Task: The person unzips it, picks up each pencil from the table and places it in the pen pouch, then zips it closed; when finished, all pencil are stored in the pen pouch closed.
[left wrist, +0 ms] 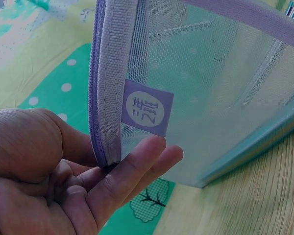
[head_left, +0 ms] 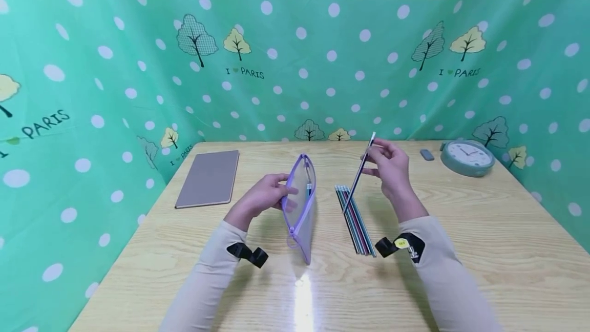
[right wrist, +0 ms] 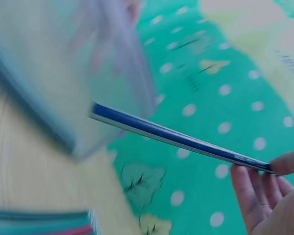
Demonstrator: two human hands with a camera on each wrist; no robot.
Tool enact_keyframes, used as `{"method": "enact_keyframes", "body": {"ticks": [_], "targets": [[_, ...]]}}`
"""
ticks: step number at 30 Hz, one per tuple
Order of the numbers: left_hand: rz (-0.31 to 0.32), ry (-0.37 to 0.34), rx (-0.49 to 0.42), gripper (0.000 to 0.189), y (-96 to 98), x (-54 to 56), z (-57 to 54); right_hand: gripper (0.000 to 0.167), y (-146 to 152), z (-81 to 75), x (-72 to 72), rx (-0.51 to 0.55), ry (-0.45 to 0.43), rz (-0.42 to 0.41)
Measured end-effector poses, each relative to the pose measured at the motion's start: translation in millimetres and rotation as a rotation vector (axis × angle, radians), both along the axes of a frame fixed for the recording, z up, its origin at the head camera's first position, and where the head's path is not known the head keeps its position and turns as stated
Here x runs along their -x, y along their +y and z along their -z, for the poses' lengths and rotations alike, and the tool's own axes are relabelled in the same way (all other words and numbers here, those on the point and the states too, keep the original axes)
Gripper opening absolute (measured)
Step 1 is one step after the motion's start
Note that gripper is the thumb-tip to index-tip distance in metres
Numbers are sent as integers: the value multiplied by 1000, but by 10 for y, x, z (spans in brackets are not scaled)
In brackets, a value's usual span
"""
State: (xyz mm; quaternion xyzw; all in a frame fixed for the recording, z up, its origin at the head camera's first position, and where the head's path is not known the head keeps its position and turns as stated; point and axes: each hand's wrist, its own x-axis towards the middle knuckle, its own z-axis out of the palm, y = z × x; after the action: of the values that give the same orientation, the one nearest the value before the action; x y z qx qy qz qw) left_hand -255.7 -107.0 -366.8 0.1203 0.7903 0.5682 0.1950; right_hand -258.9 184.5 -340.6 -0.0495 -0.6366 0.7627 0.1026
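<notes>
A mesh zip pencil pouch with purple edging stands on the table with its mouth spread. My left hand pinches the rim, thumb outside it in the left wrist view, beside a purple label. Through the mouth, a white-tipped blue item shows inside the pouch. My right hand holds a dark blue and white striped pencil near one end between thumb and fingers. That pencil slants, its lower end over a row of several pencils lying right of the pouch; whether it touches them I cannot tell.
A grey-brown notebook lies at the back left of the wooden table. At the back right are a round clock and a small grey-blue object. A green dotted curtain hangs behind the table and at both sides.
</notes>
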Motion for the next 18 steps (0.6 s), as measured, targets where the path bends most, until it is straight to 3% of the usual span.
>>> {"method": "enact_keyframes", "body": {"ticks": [4, 7, 13, 18], "targets": [[6, -1, -3, 52, -7, 4, 5, 19, -59, -66, -68, 245, 31, 3], [2, 1, -7, 52, -8, -3, 27, 17, -112, -78, -90, 338, 45, -1], [1, 1, -7, 52, 0, 10, 16, 16, -230, -156, -159, 420, 104, 19], [7, 2, -3, 52, 10, 21, 8, 13, -407, -140, -230, 391, 200, 32]]}}
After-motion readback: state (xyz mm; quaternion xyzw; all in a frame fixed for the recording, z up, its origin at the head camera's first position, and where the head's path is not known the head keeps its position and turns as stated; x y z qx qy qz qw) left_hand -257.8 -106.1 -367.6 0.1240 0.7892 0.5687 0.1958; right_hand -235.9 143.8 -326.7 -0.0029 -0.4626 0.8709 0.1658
